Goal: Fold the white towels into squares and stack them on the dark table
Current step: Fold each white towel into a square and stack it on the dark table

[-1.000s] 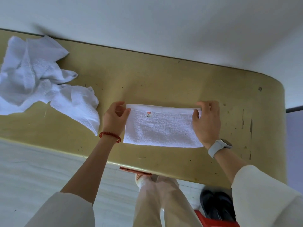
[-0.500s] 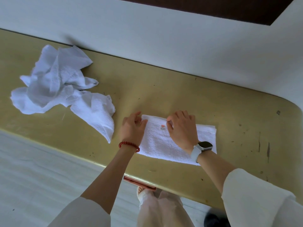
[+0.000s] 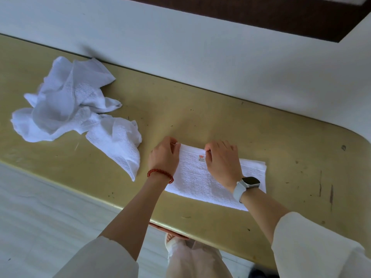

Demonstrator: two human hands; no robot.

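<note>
A white towel, folded into a long strip with a small red label near its far edge, lies flat on the yellowish table. My left hand pinches the strip's far left corner. My right hand, with a watch on its wrist, grips the far edge at the middle, right beside the label, and hides part of the strip. The strip's right end lies free on the table.
A crumpled pile of white towels sits on the table to the left, its nearest end close to my left hand. A white wall runs behind the table. A dark brown surface shows at the top edge. The table's rounded end is at the right.
My right hand has slid from the towel's right end to its middle by the label. My left hand stays at the left end. The view has tilted upward.
</note>
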